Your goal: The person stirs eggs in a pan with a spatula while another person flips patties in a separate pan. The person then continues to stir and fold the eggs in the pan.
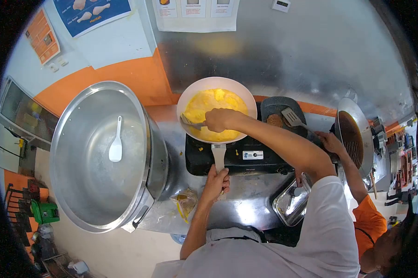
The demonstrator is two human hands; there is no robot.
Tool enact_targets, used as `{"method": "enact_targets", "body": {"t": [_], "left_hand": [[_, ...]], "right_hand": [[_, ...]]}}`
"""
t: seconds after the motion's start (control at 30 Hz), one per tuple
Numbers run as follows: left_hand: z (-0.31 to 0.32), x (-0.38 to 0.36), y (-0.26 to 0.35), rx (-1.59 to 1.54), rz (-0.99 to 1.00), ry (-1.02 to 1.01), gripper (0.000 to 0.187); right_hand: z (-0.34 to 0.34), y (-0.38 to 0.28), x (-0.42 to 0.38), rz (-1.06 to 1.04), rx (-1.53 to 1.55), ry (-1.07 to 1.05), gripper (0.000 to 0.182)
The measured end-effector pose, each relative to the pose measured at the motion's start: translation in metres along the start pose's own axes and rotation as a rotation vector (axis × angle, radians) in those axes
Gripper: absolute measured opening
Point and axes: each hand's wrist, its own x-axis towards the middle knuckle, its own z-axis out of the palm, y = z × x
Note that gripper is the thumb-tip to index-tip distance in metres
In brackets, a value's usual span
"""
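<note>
A pale frying pan (187,95) sits over the left side of a black gas stove (197,160), with yellow, egg-like food (218,99) partly set and partly runny inside. My left hand (214,184) is wrapped round the pan's light handle. Over the pan, my right hand (219,119) grips a metal utensil (189,121) whose end dips into the food at the left; its exact kind is hard to make out.
On my right, a co-worker's hand (330,141) holds a slotted turner (292,117) over a dark grill pan (283,103) with a brown patty (274,120). A wok (368,139) and metal tray (283,204) are nearby. Left stands a big pot (74,185) with a white paddle (116,148).
</note>
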Motion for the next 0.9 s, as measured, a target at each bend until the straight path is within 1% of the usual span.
{"method": "enact_targets", "body": {"t": [0.03,0.1,0.13,0.2,0.23,0.3,0.33,0.4,0.5,0.63,0.7,0.73,0.8,0.83,0.9], "left_hand": [[-0.001,0.001,0.000,-0.006,-0.002,-0.012,0.016],[-0.002,0.002,0.000,-0.009,0.000,-0.015,0.016],[-0.001,0.001,0.000,-0.016,-0.004,-0.016,0.016],[0.001,0.000,0.000,-0.010,0.005,-0.008,0.016],[0.002,0.000,0.000,-0.004,0.013,-0.001,0.016],[0.002,0.002,-0.002,-0.006,0.006,0.003,0.016],[0.002,0.002,-0.003,-0.011,-0.003,0.014,0.016],[0.003,0.001,-0.003,-0.006,0.006,0.022,0.015],[0.005,-0.002,-0.002,0.007,0.025,0.026,0.015],[0.002,0.001,-0.006,-0.026,0.055,0.016,0.014],[0.000,0.002,-0.007,-0.035,0.061,0.008,0.015],[0.000,0.002,-0.007,-0.048,0.064,0.004,0.017],[0.001,0.002,-0.008,-0.050,0.069,0.002,0.017],[0.001,0.001,-0.008,-0.057,0.073,0.008,0.017],[0.001,0.002,-0.011,-0.055,0.081,0.001,0.016]], "right_hand": [[0.001,-0.001,0.004,0.001,-0.001,0.005,0.032],[0.004,-0.001,0.011,0.102,0.052,0.074,0.029],[0.006,-0.001,0.015,0.102,0.052,0.076,0.029],[0.011,0.001,0.022,0.177,0.118,0.164,0.030],[0.012,0.000,0.022,0.182,0.119,0.168,0.030],[0.010,-0.001,0.023,0.206,0.273,0.195,0.028],[0.007,-0.004,0.022,0.208,0.273,0.198,0.028],[0.000,-0.009,0.021,0.338,0.488,0.139,0.023],[0.003,0.002,0.028,0.387,0.527,0.177,0.022],[0.015,0.031,0.037,0.435,0.557,0.220,0.022],[0.018,0.042,0.030,0.351,0.592,0.247,0.014],[0.028,0.059,0.040,0.355,0.591,0.256,0.014],[0.054,0.097,0.064,0.331,0.881,0.200,0.023],[0.051,0.097,0.052,0.332,0.878,0.207,0.023],[0.043,0.086,0.015,0.426,1.459,0.315,0.035]]}}
